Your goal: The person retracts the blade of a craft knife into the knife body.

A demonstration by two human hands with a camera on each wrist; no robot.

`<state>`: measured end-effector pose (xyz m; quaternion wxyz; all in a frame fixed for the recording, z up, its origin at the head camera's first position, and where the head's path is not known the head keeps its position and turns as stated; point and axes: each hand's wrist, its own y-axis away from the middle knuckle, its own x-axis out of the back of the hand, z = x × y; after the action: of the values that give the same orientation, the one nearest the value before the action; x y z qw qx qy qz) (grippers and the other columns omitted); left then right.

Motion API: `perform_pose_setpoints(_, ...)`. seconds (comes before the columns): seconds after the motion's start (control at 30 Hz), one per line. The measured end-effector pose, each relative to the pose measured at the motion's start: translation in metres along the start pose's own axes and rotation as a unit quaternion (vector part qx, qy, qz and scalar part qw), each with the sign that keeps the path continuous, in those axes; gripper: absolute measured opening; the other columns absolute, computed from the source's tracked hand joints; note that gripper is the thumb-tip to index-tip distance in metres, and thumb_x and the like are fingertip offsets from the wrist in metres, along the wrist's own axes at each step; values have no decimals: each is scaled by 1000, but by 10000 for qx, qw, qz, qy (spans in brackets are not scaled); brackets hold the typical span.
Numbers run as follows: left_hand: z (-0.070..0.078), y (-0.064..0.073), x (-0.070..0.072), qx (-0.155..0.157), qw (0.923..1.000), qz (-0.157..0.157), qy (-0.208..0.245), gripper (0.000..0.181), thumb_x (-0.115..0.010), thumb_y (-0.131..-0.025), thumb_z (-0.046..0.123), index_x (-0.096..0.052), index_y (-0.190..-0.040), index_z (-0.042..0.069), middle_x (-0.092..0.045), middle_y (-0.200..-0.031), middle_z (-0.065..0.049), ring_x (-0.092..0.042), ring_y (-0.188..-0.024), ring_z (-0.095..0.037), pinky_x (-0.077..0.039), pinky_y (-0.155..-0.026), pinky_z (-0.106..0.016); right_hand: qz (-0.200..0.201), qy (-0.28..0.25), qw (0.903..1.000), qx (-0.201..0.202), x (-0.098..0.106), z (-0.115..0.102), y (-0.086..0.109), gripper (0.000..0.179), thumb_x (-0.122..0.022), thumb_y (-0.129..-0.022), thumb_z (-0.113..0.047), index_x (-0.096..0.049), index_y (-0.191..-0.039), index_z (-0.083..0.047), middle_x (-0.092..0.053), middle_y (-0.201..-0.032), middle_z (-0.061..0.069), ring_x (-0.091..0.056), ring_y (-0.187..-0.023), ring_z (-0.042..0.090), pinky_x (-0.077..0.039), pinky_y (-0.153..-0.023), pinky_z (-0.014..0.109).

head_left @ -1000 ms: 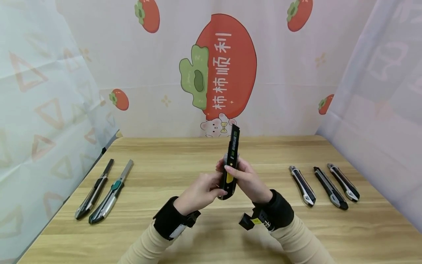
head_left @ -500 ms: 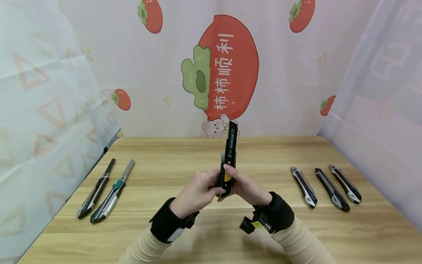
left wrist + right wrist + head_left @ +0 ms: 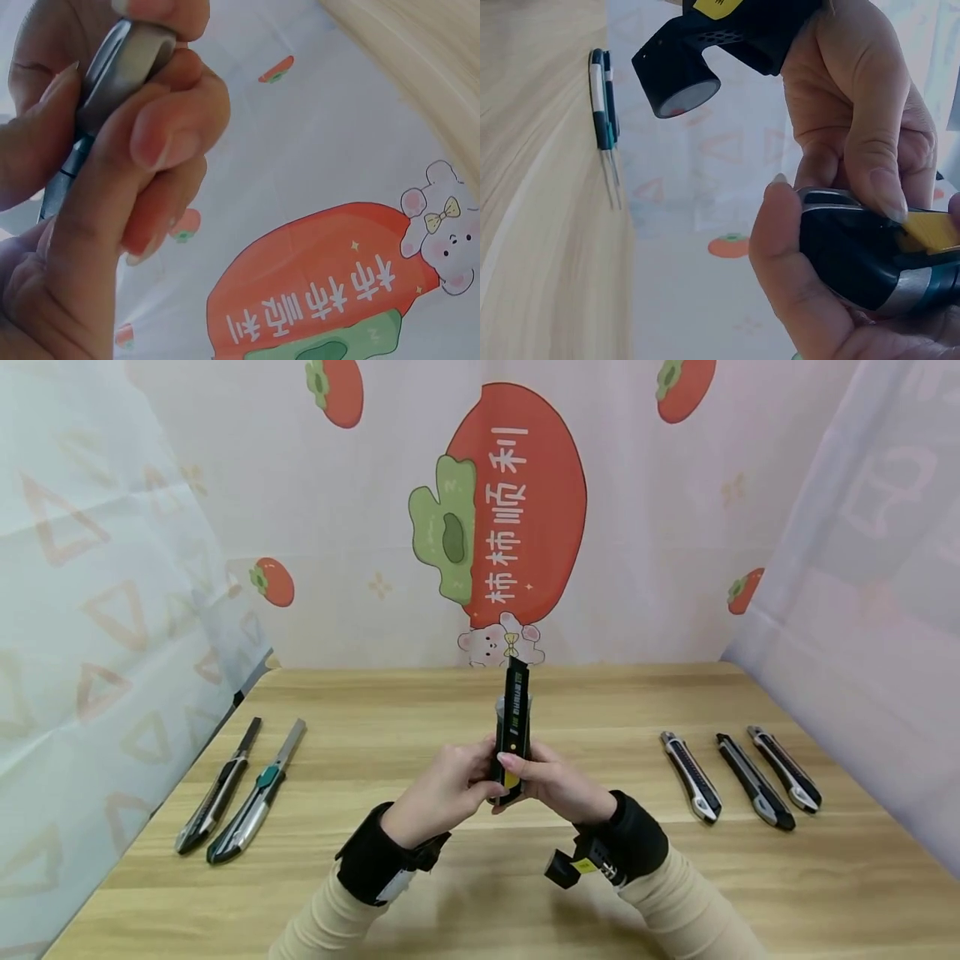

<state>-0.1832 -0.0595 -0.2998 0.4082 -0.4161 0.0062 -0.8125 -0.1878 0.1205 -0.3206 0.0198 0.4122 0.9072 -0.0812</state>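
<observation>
Both hands hold a black utility knife point(image 3: 516, 702) with a yellow part, nearly upright in front of the body. My left hand point(image 3: 450, 787) grips its lower end, thumb across the near face. From the other side my right hand point(image 3: 564, 785) holds it, its thumb lying on the black face by the yellow part. In the left wrist view, fingers wrap a grey metallic end of the knife point(image 3: 127, 67). The right wrist view has the dark rounded butt of the knife point(image 3: 847, 251) between both hands. Fingers hide much of its lower body.
On the left of the wooden table point(image 3: 420, 893) lie a black-and-silver utility knife point(image 3: 213, 802) and a teal-slider one point(image 3: 247, 818), blades out. Three more lie at right: a silver-black knife point(image 3: 692, 777), a darker knife point(image 3: 753, 783) and another point(image 3: 783, 770). A printed curtain point(image 3: 637, 568) hangs behind.
The held knife has swung from a slight right tilt to nearly upright, and its top has shifted left and down. Both hands keep their hold. The knives on the table lie as before.
</observation>
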Motion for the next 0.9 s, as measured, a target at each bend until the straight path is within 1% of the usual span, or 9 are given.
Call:
perform_pose_setpoints(0.07,0,0,1,10,10000,-51,31,33,-64,-81,-13,-59,-114,-14,-75,-105,-32,-74,-90,-31,-65,-68,-38,-105,-4,9999,72,1,0,0,75,-53,-97,-38,-24,-136,19,-56,-104,-4,-63,-86,6,-59,-77,23)
perform_pose_setpoints(0.23,-1,0,4,-21,9997,-221,127,31,-64,-82,-13,-59,-112,-16,-74,-105,-33,-74,-92,-32,-65,-71,-41,-207,146,9996,81,2,1,1,68,-50,-100,-27,-21,-134,24,-58,-103,-7,-63,-88,5,-59,-78,21)
perform_pose_setpoints(0.37,-1,0,5,-11,9996,-227,161,23,-64,-83,-11,-62,-105,-14,-75,-101,-30,-73,-89,-28,-65,-72,-41,-177,252,9995,91,2,3,0,65,-53,-99,-21,-22,-132,26,-62,-100,-10,-64,-87,5,-58,-77,20)
perform_pose_setpoints(0.6,-1,-1,4,-137,9998,-126,-30,16,-65,-83,-9,-62,-99,-9,-76,-88,-24,-66,-72,-14,-60,-61,-27,-210,419,9988,155,1,5,0,65,-54,-98,-19,-23,-132,26,-61,-101,-11,-63,-89,4,-58,-79,19)
perform_pose_setpoints(0.67,-1,-1,4,-194,9997,-43,-148,15,-66,-83,-8,-62,-97,-8,-76,-84,-22,-64,-68,-12,-58,-59,-24,-181,506,9984,176,1,5,0,69,-56,-97,-24,-24,-133,26,-63,-104,-1,-63,-89,3,-57,-79,19)
perform_pose_setpoints(0.73,0,-1,3,-225,9995,1,-224,14,-67,-83,-7,-61,-96,-7,-76,-82,-20,-62,-66,-10,-56,-57,-22,-164,580,9980,195,0,5,1,75,-57,-96,-30,-23,-134,26,-62,-109,22,-63,-89,2,-57,-80,18)
perform_pose_setpoints(0.83,-1,-1,3,-249,9994,18,-240,14,-67,-83,-6,-61,-96,-7,-75,-80,-20,-61,-64,-10,-55,-56,-21,-115,688,9974,164,-1,4,2,82,-58,-94,-36,-22,-136,25,-46,-117,51,-63,-89,0,-57,-80,18)
perform_pose_setpoints(0.87,-1,-1,3,-241,9995,19,-224,14,-67,-83,-6,-62,-96,-7,-75,-80,-20,-61,-64,-10,-55,-56,-21,-103,699,9974,162,-1,4,2,83,-58,-94,-37,-22,-137,25,-40,-120,55,-63,-89,0,-57,-80,18)
perform_pose_setpoints(0.9,-1,-1,3,-217,9996,14,-185,14,-66,-84,-7,-62,-97,-8,-75,-81,-21,-61,-65,-10,-55,-56,-21,-88,708,9973,145,-1,3,1,84,-58,-94,-38,-22,-137,25,-46,-117,51,-63,-89,-1,-57,-80,19)
